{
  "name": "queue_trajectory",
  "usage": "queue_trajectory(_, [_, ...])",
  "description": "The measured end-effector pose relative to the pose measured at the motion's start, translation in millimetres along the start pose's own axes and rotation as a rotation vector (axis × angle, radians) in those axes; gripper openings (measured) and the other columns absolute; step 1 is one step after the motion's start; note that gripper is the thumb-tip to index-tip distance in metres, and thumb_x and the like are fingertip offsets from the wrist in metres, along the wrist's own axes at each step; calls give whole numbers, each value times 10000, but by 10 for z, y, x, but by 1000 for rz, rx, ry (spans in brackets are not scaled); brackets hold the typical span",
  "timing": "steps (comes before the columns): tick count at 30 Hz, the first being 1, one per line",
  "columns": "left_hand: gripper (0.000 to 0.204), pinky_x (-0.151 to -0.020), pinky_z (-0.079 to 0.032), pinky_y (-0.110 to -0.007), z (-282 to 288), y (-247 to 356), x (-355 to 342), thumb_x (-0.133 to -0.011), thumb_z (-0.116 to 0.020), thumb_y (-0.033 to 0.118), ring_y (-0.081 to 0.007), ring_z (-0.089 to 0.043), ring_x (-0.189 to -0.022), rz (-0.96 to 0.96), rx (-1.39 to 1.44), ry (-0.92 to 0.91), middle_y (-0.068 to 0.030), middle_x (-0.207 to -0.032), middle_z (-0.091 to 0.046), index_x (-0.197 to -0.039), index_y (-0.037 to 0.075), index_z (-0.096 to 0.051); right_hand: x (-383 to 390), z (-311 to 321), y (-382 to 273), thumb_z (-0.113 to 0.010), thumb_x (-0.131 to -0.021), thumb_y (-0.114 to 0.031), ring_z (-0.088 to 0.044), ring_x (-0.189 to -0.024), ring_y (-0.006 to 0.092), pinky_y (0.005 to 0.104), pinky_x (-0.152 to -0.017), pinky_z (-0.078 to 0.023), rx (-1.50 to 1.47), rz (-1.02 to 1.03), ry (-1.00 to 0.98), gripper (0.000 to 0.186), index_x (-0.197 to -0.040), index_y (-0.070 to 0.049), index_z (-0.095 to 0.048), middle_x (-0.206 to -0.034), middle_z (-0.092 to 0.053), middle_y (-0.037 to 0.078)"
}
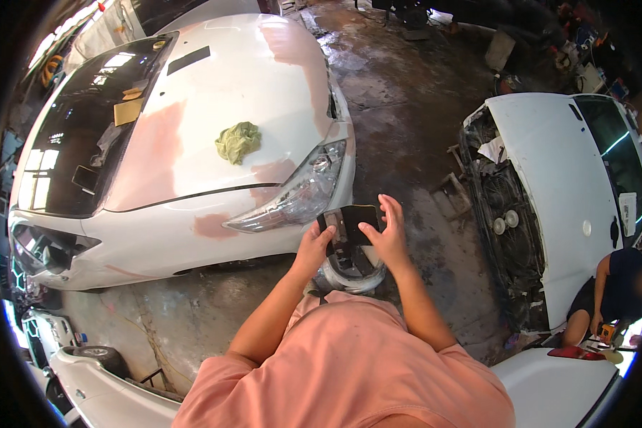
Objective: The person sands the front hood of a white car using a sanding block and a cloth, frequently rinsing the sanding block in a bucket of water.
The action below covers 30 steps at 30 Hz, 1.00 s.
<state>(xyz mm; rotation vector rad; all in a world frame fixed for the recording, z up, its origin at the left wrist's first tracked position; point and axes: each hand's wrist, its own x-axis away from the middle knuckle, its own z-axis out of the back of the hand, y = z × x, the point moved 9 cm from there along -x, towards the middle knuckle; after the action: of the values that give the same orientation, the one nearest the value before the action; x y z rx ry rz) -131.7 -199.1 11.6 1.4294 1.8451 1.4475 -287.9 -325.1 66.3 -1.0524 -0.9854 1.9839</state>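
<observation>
In front of my chest, my left hand [317, 242] is closed on the left end of a dark rectangular sheet [361, 218], which looks like sandpaper and has a yellowish upper edge. My right hand [391, 232] is at the sheet's right end, with its thumb against the face and its fingers spread apart just beyond the edge. Past the sheet is the headlight [299, 192] of a white car [221, 64], whose hood and fender carry pinkish filler patches [157, 135]. A crumpled pale green cloth [238, 142] lies on the hood.
Yellow paper sheets [128, 111] and a phone-like dark rectangle [85, 179] are on the windshield. Below my hands is a rounded silvery object [353, 282]. To the right stands another white car [549, 171] with its front exposed. A person [617, 289] crouches beside it, holding an orange tool.
</observation>
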Motion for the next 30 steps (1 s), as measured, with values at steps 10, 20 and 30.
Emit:
queue_trajectory(10, [403,-1044,-504,-333,150,-122,-441,-1131,-518,129,-170,-641,-1187,-68,-270,120,-80,-1320,-693,-1513,2,-500,33,-701,101,-709,-1011,-230,-622,-1319,386,441,-1152,-465,-75,-40,-396,680,-1575,54,-456,-1464,-612,258])
queue_trajectory(20, [790,-1140,-456,-453,450,130,-812,-1056,-543,301,-483,-597,-1341,68,-1011,91,-323,-1402,-649,-1632,-134,-222,-59,-1211,-63,-658,-972,-89,-561,-1354,482,497,-1125,-484,388,15,-293,756,-1596,128,-291,-1531,-501,358])
queue_trajectory(30, [641,-1183,-431,-494,1362,2267,-1444,-974,-750,402,-431,-516,-1406,-639,-1648,-303,-228,-1507,-576,-1472,30,-590,-513,-2583,160,-641,-1029,-256,-601,-1251,471,522,-1049,-510,106,-364,-2,485,-1432,7,-582,-1302,-610,284])
